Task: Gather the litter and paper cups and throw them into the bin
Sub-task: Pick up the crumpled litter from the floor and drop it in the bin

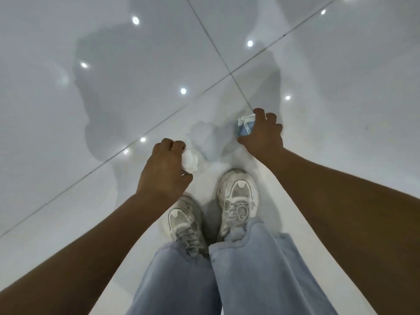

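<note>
Litter sits in both hands of a person who bends over a glossy white tiled floor (68,110). The left hand (164,169) curls its fingers round a crumpled white paper ball (189,162), which shows between the fingertips and the thumb; the grip is clenched on it, and a thin ring shows near the thumb. The right hand (263,133) reaches further forward and wraps its fingers over a small blue and white carton (245,126), whose torn white top sticks out to the left of the fingers. Whether the carton touches the floor or is lifted off it cannot be told.

Between the two hands, on the floor, lies a pale, blurred white shape (208,142); it may be more crumpled paper, but it is too washed out to be sure.

Below the hands stand two worn white sneakers, the left sneaker (185,223) set back and the right sneaker (238,201) set slightly ahead, under the frayed hems of light blue jeans (250,276). Dark grout lines cross the floor and meet just beyond the right hand. Round ceiling lights are mirrored in the tiles as bright dots, and a broad grey shadow of the person spreads across the tiles ahead.
</note>
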A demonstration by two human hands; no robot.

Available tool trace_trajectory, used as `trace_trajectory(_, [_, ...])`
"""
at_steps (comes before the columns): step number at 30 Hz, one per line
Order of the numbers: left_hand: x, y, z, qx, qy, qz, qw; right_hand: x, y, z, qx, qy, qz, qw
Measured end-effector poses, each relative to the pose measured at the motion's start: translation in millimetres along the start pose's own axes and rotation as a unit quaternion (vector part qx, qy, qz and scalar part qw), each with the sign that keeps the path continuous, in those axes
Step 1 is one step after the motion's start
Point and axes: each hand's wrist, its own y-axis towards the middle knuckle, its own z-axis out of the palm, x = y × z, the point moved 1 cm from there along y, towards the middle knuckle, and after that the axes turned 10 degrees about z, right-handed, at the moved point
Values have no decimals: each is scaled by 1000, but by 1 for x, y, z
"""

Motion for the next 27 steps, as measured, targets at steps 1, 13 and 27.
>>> trace_trajectory(1, [2, 6, 8, -4, -12, 5, 1000, 1, 9, 10, -4, -16, -8, 1000])
trace_trajectory(13, [-2, 0, -19, -28, -38, -5, 999, 18, -32, 29, -49, -21, -58, 997])
trace_trajectory(27, [-159, -211, -321, -130, -30, -60, 989, 135, -378, -259, -10, -21, -267, 963])
